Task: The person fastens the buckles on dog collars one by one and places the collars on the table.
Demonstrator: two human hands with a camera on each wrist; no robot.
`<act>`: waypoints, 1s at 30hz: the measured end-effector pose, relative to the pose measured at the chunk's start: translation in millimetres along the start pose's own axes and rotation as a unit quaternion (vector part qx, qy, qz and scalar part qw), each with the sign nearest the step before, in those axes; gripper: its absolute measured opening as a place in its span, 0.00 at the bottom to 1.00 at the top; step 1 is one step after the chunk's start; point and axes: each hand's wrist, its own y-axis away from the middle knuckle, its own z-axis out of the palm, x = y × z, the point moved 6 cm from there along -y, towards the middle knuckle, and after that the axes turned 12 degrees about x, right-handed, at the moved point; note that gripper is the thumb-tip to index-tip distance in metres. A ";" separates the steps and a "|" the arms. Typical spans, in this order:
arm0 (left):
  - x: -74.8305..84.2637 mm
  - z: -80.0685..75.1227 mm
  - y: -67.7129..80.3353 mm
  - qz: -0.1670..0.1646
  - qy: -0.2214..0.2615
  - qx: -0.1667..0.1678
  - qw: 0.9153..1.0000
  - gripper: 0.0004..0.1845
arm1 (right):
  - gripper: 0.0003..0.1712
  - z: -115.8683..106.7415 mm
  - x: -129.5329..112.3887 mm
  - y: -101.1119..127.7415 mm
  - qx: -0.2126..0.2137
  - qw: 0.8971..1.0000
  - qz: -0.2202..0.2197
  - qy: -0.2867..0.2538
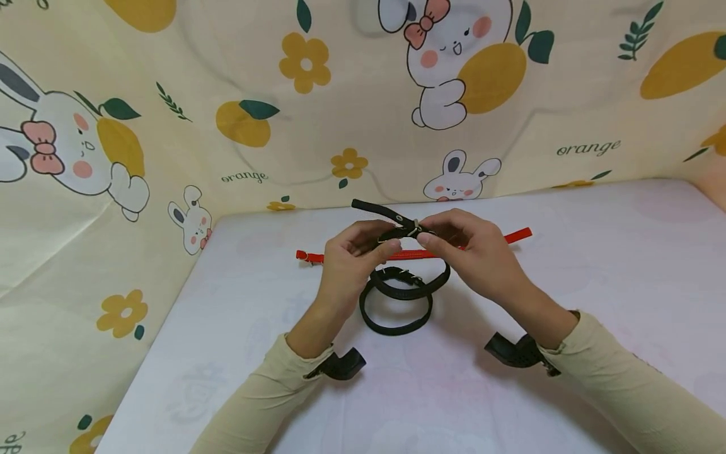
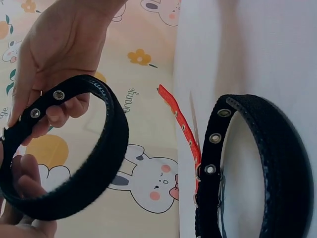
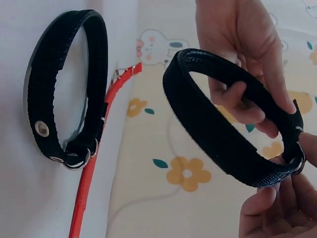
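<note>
In the head view the buckle of the held black collar, at frame centre, is mostly covered by the fingers of both hands and too small to make out. The middle of the red collar disappears behind the hands. In the left wrist view the lower right edge cuts off the black collar lying on the tabletop, and the bottom left corner crops the fingers. In the right wrist view the red collar runs off the bottom edge.
</note>
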 end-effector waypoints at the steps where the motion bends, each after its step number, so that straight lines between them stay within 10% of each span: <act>1: 0.1 -0.2 -0.1 0.002 -0.001 0.002 1.000 0.16 | 0.15 -0.1 0.8 -0.2 -0.002 1.000 0.006 -0.005; 30: 4.9 -2.0 -0.9 0.020 -0.006 0.006 1.000 0.17 | 0.14 0.1 0.8 -0.1 0.007 1.000 0.009 -0.013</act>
